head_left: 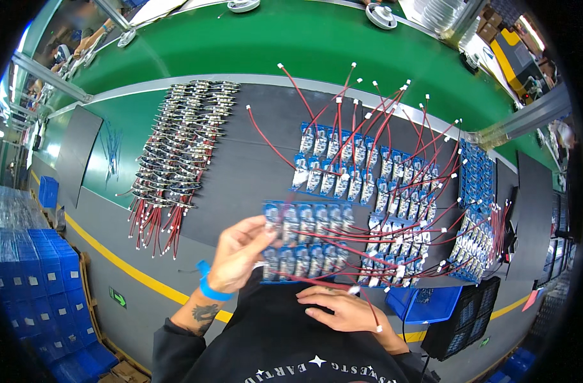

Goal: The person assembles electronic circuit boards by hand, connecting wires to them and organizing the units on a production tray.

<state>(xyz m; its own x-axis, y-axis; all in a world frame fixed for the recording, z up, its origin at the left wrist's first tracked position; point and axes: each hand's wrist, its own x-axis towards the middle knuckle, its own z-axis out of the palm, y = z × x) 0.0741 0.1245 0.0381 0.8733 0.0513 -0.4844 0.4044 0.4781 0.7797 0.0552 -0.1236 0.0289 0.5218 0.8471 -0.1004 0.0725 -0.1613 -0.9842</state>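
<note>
Close in front of me is a panel of blue circuit boards (313, 222) with red wires trailing off its right side. My left hand (241, 250), wearing a blue wristband (213, 285), pinches the panel's left edge between thumb and fingers. That edge is slightly blurred. My right hand (339, 309) is below the panel, against my dark shirt, its fingers loosely stretched out and holding nothing I can see. A red wire with a white plug (378, 328) hangs over its wrist. More blue panels (336, 153) with red wires lie beyond on the black mat (253, 147).
Rows of small components with red wires (183, 140) cover the mat's left side. Other blue panels (476, 179) lie at the right. A blue bin (425, 305) and black crates (463, 322) stand below the bench. Stacked blue boxes (39, 287) stand at the left.
</note>
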